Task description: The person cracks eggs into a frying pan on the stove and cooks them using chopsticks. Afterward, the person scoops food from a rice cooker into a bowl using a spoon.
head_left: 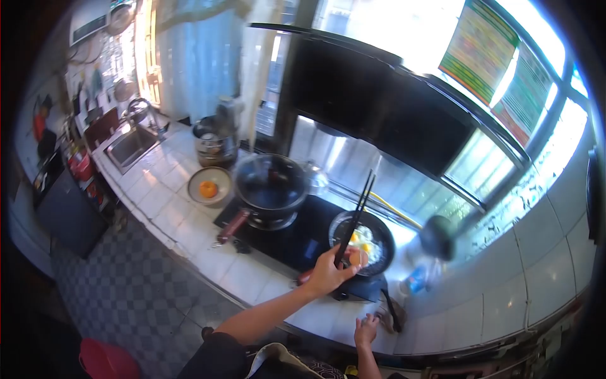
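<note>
Over the near edge of a dark frying pan [387, 235] on the right burner, my left hand [329, 271] holds black chopsticks [363, 205], which point up and away. The same hand's fingers also hold a brown eggshell [358, 258]. Eggs [366, 243] with white and yellow parts lie in the pan. My right hand [366, 330] is lower, near the counter's front edge, with its fingers partly curled and apart and nothing visible in them. It is beside a dark-handled object [392, 309] on the counter.
A lidded wok [271, 183] stands on the left burner of the black stove [303, 237]. Left of it are a plate [218, 177] with an orange item and a metal pot [214, 142]. A sink [132, 148] is farther left. The range hood [379, 95] hangs above.
</note>
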`<action>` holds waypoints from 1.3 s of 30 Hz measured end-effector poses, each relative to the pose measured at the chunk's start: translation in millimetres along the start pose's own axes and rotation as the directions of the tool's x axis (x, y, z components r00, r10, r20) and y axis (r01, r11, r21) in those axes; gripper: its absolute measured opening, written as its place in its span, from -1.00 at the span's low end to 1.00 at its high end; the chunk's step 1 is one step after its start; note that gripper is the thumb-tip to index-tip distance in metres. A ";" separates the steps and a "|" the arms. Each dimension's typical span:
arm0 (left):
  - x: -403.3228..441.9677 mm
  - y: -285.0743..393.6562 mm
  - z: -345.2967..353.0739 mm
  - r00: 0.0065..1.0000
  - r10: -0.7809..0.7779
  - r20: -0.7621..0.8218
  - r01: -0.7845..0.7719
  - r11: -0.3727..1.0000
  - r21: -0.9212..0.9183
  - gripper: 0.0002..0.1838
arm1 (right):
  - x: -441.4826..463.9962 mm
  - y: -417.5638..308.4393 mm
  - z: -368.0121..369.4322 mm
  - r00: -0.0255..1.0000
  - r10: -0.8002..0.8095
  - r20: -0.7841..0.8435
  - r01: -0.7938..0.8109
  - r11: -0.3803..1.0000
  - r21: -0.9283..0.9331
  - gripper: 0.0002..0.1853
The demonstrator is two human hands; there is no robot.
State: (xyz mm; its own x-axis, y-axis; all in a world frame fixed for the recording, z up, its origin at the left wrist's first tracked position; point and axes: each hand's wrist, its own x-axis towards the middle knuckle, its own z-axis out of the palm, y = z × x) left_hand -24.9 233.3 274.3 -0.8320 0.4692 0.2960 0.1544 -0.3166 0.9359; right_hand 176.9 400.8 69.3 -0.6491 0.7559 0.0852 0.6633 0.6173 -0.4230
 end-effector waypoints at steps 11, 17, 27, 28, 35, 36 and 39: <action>-162.4 82.6 -312.8 0.971 -0.201 -0.133 0.213 0.974 0.080 -0.57 | -176.9 -422.6 14.0 0.762 -0.615 0.202 0.386 0.682 0.622 -0.19; -202.6 127.4 -442.1 0.928 -0.087 -0.363 0.169 0.965 0.202 -0.62 | -226.3 -545.4 53.5 0.642 -0.736 0.216 0.441 0.584 0.681 -0.13; -229.9 144.0 -659.9 0.765 0.033 -0.643 0.310 0.856 0.413 -0.64 | -291.2 -753.5 177.5 0.283 -0.949 0.138 0.589 0.286 0.756 -0.39; -228.3 149.8 -688.5 0.751 0.036 -0.659 0.324 0.849 0.416 -0.64 | -298.7 -781.9 187.0 0.247 -0.962 0.121 0.608 0.251 0.753 -0.44; -218.3 186.2 -865.8 0.630 0.006 -0.776 0.363 0.882 0.301 -0.55 | -344.2 -965.0 261.6 0.113 -0.992 0.057 0.540 0.110 0.835 -0.52; -218.8 192.6 -885.3 0.572 0.040 -0.819 0.362 0.884 0.296 -0.54 | -349.1 -989.8 271.7 0.100 -0.993 0.055 0.538 0.101 0.837 -0.52; -227.5 205.6 -931.9 0.435 0.045 -0.899 0.395 0.888 0.235 -0.56 | -363.6 -1033.3 306.8 0.067 -0.985 0.161 0.472 0.174 0.864 -0.55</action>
State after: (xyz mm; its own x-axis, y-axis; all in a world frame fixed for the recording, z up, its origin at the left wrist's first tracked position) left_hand -300.4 -706.8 221.3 -0.8340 -0.5518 -0.0009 -0.0660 0.0981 0.9930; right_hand -386.8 -578.8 198.7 -0.7565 -0.5926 0.2767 -0.5130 0.2753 -0.8131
